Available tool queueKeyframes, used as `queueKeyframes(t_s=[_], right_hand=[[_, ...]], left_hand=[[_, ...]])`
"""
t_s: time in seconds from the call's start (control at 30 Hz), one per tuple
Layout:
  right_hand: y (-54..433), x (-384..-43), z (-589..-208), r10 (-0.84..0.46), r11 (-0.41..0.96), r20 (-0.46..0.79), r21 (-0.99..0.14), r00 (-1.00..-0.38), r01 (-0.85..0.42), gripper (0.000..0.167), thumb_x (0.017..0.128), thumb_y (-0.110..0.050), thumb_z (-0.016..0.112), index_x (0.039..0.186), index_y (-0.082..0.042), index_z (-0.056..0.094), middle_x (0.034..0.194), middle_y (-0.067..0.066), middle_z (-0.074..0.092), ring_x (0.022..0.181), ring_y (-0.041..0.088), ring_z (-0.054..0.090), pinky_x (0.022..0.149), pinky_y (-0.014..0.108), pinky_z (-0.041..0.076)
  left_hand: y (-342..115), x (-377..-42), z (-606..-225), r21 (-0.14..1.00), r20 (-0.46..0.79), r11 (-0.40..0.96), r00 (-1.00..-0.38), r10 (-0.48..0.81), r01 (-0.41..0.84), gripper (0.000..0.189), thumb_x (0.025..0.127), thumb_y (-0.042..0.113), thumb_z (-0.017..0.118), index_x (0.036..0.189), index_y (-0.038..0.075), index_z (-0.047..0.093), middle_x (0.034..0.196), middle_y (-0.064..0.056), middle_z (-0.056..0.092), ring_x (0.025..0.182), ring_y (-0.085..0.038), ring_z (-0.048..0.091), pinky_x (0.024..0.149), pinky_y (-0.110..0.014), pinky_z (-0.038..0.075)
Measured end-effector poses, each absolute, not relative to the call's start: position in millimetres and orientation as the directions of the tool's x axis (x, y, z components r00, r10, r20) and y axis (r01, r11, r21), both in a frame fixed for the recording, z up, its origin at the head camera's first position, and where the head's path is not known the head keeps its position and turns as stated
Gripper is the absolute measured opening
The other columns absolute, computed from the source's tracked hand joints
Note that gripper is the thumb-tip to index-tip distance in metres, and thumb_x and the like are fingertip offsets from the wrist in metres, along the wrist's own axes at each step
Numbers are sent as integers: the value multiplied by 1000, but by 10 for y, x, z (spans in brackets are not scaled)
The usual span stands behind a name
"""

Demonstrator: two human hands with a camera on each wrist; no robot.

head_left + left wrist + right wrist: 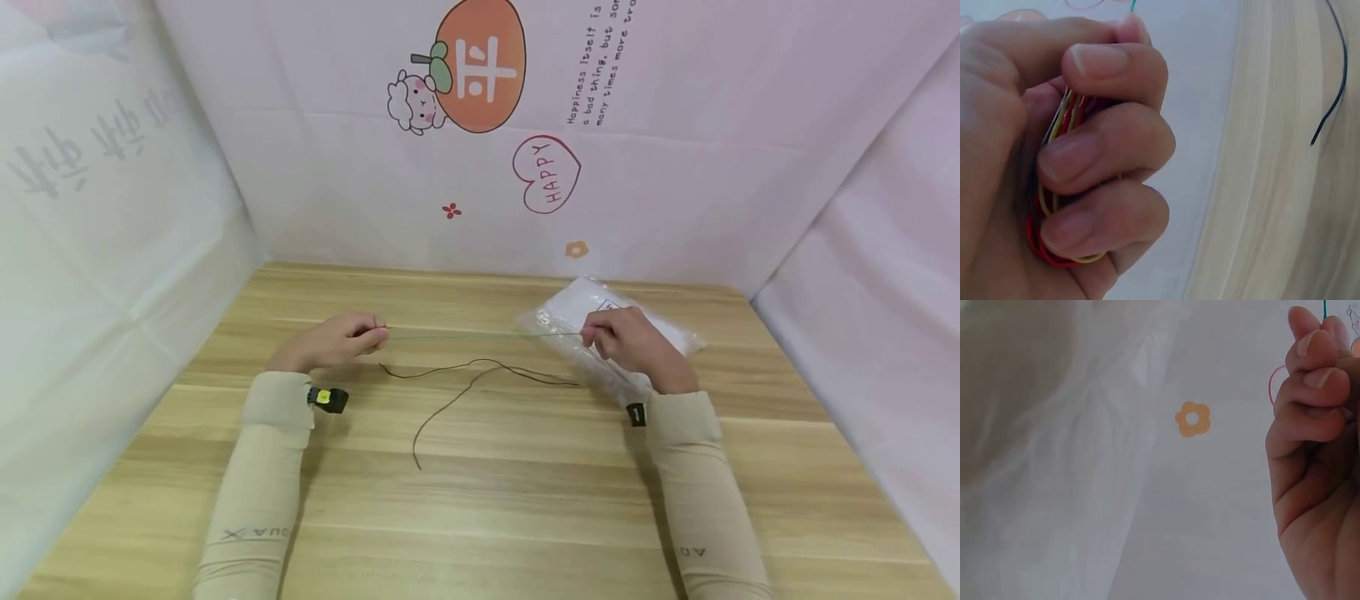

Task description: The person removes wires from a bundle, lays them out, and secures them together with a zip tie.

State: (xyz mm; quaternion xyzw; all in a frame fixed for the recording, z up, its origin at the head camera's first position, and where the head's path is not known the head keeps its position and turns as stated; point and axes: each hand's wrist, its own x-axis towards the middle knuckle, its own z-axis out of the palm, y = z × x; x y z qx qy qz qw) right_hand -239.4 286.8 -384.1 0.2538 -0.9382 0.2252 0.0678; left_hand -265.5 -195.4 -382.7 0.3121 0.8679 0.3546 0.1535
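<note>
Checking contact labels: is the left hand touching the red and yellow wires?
Touching. The left wrist view shows the left hand curled around the red and yellow wires, which show between fingers and palm.

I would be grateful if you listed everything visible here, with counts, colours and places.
Table: one, wood-coloured, under the hands
Cloth: white, behind and at both sides
Fruit print: one, orange, back cloth
Sheep-like print: one, white and pink, beside the fruit
Heart print: one, red outline, below the fruit
Flower prints: two, red and orange, lower back cloth
Lettering: dark on the back, grey at left
Dark wires: apparently two, table centre
Plastic bag: one, clear and white, far right of table
Green wire: one strand, between the hands
Wire bundle: one, red and yellow, in the left hand
Wrist devices: two, black, at the cuffs
Sleeves: two, beige, forearms
Hands: two, bare, above the table
</note>
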Motion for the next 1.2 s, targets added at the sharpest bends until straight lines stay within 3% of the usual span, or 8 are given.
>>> queueKeyframes(t_s=[0.23, 0.47, 0.7, 0.87, 1.0, 1.2], right_hand=[[2918, -2386, -3829, -432, 771, 245, -399, -868, -496, 28, 105, -3, 60, 80, -12, 72, 59, -8, 54, 60, 7, 51, 71, 31, 46], [2956, -2399, -3879, -446, 775, 216, -392, -869, -495, 30, 105, -2, 58, 80, -12, 71, 60, -8, 55, 62, 8, 51, 73, 32, 47], [2992, -2400, -3961, -437, 798, 155, -388, -886, -461, 33, 101, 2, 53, 78, -13, 70, 57, -10, 53, 64, 8, 50, 74, 31, 45], [2965, -2414, -3980, -456, 791, 135, -392, -880, -470, 36, 95, 8, 46, 77, -14, 69, 56, -10, 52, 65, 9, 51, 73, 30, 44], [2932, -2422, -3975, -452, 797, 76, -413, -889, -441, 36, 99, 7, 48, 78, -13, 69, 58, -8, 53, 62, 10, 50, 69, 28, 43], [2845, -2450, -3985, -504, 783, 28, -407, -863, -471, 34, 102, 5, 54, 77, -12, 70, 60, -8, 55, 62, 8, 51, 69, 27, 45]], left_hand=[[-2024, -2663, -3817, 747, -22, 490, -721, 693, 449, 35, 113, 17, 49, 87, -4, 61, 80, -4, 48, 74, -11, 46, 72, -26, 41], [-2022, -2648, -3824, 699, -79, 541, -701, 708, 467, 31, 107, 20, 62, 85, -1, 67, 70, 2, 48, 61, -6, 36, 59, -22, 32], [-1983, -2662, -3869, 641, -163, 604, -684, 711, 474, 33, 109, 17, 58, 82, 0, 66, 65, 6, 45, 57, -5, 36, 57, -23, 34], [-2012, -2673, -3918, 608, -191, 649, -709, 679, 457, 34, 109, 15, 56, 78, 2, 64, 63, 6, 45, 55, -6, 36, 57, -23, 34], [-2052, -2654, -3913, 614, -248, 686, -730, 637, 391, 36, 110, 17, 55, 77, 3, 62, 63, 5, 47, 56, -9, 38, 57, -24, 35], [-2071, -2621, -3896, 602, -341, 744, -750, 567, 289, 34, 110, 19, 53, 80, 6, 65, 68, 2, 56, 63, -12, 47, 71, -29, 42]])
